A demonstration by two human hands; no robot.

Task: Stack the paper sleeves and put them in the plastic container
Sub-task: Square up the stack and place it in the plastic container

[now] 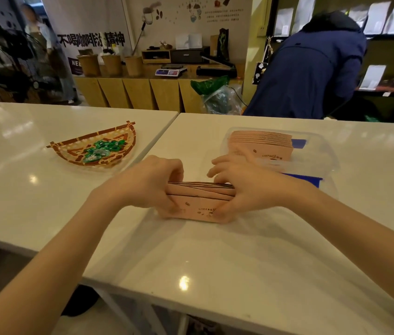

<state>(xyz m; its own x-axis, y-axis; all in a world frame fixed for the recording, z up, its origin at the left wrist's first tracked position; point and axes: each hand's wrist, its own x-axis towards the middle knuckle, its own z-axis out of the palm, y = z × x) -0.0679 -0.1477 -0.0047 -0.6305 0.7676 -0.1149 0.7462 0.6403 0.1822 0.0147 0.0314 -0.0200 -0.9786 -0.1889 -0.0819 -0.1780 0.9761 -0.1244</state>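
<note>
A stack of pink paper sleeves (199, 201) with small dark print stands on edge on the white counter, squeezed between both hands. My left hand (147, 182) grips its left end. My right hand (242, 187) grips its right end, fingers curled over the top. Behind and to the right sits a clear plastic container (321, 153) with a blue base. Inside it leans another row of pink sleeves (261, 143).
A woven basket (70, 147) holding green wrapped candies lies at the left on the adjoining counter. A person in a dark blue coat (312, 68) bends over behind the counter at the right. The counter's near edge (191, 308) runs below my forearms.
</note>
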